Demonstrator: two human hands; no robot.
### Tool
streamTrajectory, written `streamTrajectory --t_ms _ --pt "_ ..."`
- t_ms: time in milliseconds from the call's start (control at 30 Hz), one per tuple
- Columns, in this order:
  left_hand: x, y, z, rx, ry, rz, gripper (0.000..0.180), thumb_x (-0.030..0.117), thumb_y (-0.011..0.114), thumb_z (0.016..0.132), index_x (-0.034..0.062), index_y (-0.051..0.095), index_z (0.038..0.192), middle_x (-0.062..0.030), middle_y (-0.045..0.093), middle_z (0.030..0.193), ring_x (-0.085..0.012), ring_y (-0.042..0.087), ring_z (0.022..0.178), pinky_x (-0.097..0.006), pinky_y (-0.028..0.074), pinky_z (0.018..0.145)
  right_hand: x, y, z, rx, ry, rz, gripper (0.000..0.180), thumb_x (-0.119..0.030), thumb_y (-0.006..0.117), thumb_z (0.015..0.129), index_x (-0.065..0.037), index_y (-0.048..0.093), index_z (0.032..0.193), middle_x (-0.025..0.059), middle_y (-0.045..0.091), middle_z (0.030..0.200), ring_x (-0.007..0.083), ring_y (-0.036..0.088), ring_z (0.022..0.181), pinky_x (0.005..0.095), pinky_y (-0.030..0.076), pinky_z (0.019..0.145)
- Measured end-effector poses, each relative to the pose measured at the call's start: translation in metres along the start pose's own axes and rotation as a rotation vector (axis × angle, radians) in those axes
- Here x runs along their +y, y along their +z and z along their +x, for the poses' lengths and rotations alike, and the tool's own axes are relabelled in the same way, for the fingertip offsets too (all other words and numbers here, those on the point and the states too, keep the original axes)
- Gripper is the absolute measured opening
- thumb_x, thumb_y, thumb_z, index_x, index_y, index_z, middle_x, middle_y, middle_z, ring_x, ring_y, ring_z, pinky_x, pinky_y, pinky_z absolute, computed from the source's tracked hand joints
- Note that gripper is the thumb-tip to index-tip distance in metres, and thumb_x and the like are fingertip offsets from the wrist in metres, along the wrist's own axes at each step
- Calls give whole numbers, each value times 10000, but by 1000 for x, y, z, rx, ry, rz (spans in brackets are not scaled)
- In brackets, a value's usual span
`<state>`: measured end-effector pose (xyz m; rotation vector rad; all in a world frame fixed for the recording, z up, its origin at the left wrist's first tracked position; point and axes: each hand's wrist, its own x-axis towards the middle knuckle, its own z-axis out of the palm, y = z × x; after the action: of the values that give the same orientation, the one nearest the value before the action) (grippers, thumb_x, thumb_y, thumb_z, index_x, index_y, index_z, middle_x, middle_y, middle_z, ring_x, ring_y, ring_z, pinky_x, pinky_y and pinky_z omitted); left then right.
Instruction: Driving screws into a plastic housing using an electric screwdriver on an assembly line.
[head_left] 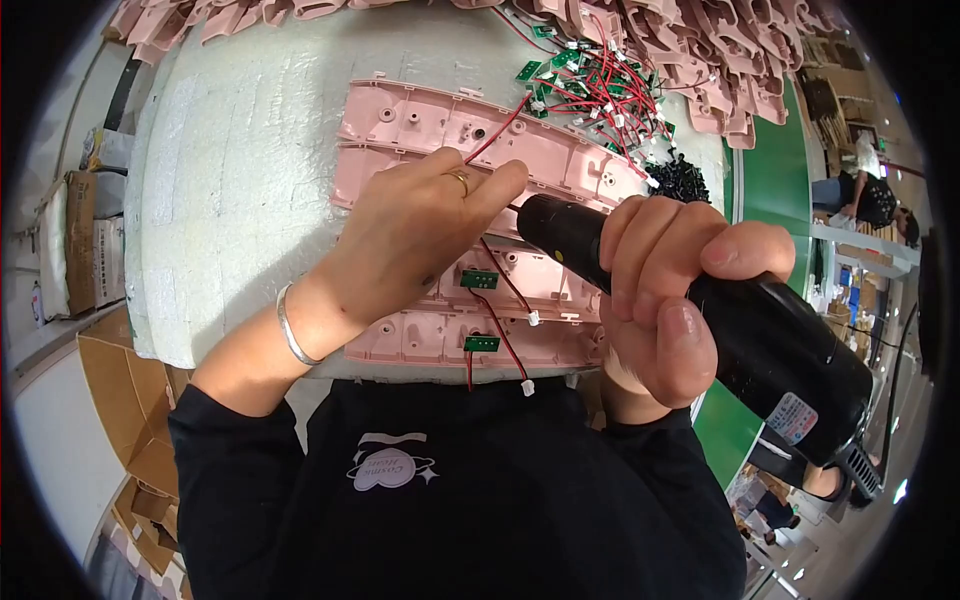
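Observation:
My right hand (665, 275) is wrapped round a black electric screwdriver (785, 350), whose nose points left and slightly up at a row of pink plastic housings (435, 115). My left hand (415, 230) lies over the middle housings, its fingers curled together beside the screwdriver's bit. Whatever those fingers pinch is hidden behind them. A red and black wire rises past the left knuckles onto the far housing. In the two nearest housings sit a small green circuit board (478, 280) and another green board (482, 343), each with red and black wires ending in white plugs.
A tangled heap of wired green boards (605, 85) lies at the far right of the foam-covered table (215, 200). Beside it is a pile of small black screws (680, 178). More pink housings (700, 50) are stacked along the far edge. Cardboard boxes (120, 390) stand at left.

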<state>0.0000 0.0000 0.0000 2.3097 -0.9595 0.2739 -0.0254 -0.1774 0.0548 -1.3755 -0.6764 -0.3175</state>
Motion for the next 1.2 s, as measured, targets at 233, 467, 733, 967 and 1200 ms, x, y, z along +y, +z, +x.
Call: streamTrajectory --t_ms 233,467,733,967,1200 --pt "-3 4 -3 1 11 48 380 -52 639 578 86 476 893 -28 510 646 -212 555 711 -327 452 533 -1 8 0 -7 -17 -37 319 -127 589 769 -125 427 1044 -11 461 617 108 418 483 281 358 527" --pt "-2 5 -3 22 21 19 362 -69 629 584 70 482 885 -35 514 659 -222 554 728 -324 455 552 -3 11 -1 -53 -9 -63 305 -124 610 777 -125 429 1023 -6 485 618 117 444 471 280 358 510" --pt "-5 5 -3 6 -9 -33 322 -30 562 702 73 586 1006 -71 554 679 -239 575 714 -350 472 556 0 9 0 -32 -14 -41 306 -117 615 776 -126 427 1017 -4 481 612 121 446 471 282 360 508" --pt "-7 7 -3 6 8 -43 410 -40 682 546 70 482 887 -55 527 664 -240 552 735 -333 455 581 -1 10 5 -181 -1 -43 296 -76 644 766 -108 415 950 20 506 624 136 469 479 288 377 499" --pt "-12 8 -3 -9 33 -81 442 -4 716 514 64 481 883 -63 528 649 -249 552 744 -337 458 590 0 16 11 -235 17 -60 287 -43 661 744 -87 428 905 36 523 597 159 484 473 300 408 489"
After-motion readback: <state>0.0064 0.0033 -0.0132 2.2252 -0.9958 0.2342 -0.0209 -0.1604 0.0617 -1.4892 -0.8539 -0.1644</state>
